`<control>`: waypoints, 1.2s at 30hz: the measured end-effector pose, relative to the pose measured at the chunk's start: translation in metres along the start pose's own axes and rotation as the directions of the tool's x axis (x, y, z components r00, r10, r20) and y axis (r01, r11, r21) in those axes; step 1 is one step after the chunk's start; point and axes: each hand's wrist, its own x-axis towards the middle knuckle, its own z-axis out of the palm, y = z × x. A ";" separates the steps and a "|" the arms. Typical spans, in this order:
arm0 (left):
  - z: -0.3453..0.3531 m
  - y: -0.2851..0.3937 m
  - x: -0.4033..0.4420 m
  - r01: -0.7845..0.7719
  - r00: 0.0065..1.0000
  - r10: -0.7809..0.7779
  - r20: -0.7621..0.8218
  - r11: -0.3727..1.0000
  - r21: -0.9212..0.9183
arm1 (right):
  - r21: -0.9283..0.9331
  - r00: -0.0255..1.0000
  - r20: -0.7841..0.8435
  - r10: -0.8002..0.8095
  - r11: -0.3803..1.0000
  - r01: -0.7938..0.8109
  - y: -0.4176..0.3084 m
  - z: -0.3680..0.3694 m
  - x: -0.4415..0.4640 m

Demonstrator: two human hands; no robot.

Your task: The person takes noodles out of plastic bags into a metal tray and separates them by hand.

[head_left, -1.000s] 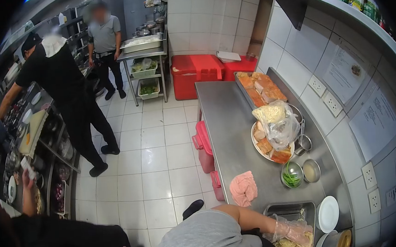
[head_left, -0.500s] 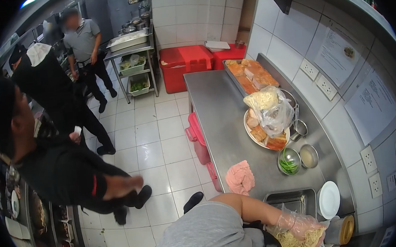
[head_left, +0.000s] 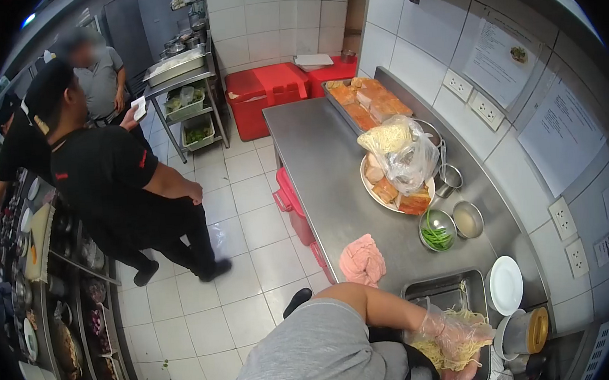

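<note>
My left hand, in a clear plastic glove, is closed on a tangle of pale yellow noodles. Below it, partly out of view, my right hand holds the same noodles from the other side. Both hands are over a dark metal tray, where some strands lie. A white plate stands beside the tray, close to a container with a yellow lid. A pink cloth lies crumpled near my left arm.
On the steel table are green vegetables in a bowl, a bowl of pale liquid, a plate of meat pieces under a plastic bag, and a meat tray. A co-worker walks in the aisle.
My left hand has shifted with the noodles, and my right hand now shows below it. More of the tray is visible. The nearest co-worker has moved farther up the aisle.
</note>
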 end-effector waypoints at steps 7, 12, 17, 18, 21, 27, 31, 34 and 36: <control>-0.025 0.018 0.022 -0.044 0.925 0.000 0.381 0.993 0.107 | 0.050 0.995 0.032 0.096 0.994 -0.097 -0.031 0.009 -0.029; -0.041 0.005 -0.011 0.090 0.988 -0.060 0.145 0.974 -0.209 | 0.130 0.979 0.011 0.204 0.970 -0.203 -0.102 0.027 -0.039; -0.069 -0.010 -0.027 0.338 0.920 -0.315 0.232 0.939 -0.066 | 0.654 0.974 -0.217 -0.059 0.732 0.191 0.019 0.040 -0.016; -0.074 0.007 -0.025 0.380 0.908 -0.374 0.190 0.925 0.008 | 0.722 0.990 -0.074 0.121 0.691 -0.031 -0.014 0.028 -0.025; -0.063 0.006 -0.031 0.158 0.981 -0.150 0.124 0.986 -0.055 | 0.543 0.993 0.093 -0.075 0.840 0.012 -0.058 0.017 -0.033; -0.073 0.034 -0.003 0.201 0.961 -0.175 0.214 0.974 -0.103 | 0.889 0.951 0.309 -0.003 0.357 -0.288 -0.063 0.034 -0.040; -0.064 0.009 -0.014 0.311 0.945 -0.248 0.216 0.884 -0.348 | 0.363 0.961 0.153 0.230 0.891 -0.271 -0.082 0.018 -0.034; -0.069 0.008 -0.021 0.296 0.954 -0.243 0.177 0.865 -0.405 | 0.291 0.976 0.002 0.218 0.934 -0.209 -0.104 0.007 -0.026; -0.088 0.003 -0.029 0.130 0.957 -0.135 0.258 0.991 0.037 | 0.278 0.988 -0.108 0.110 0.958 -0.076 -0.108 0.002 -0.023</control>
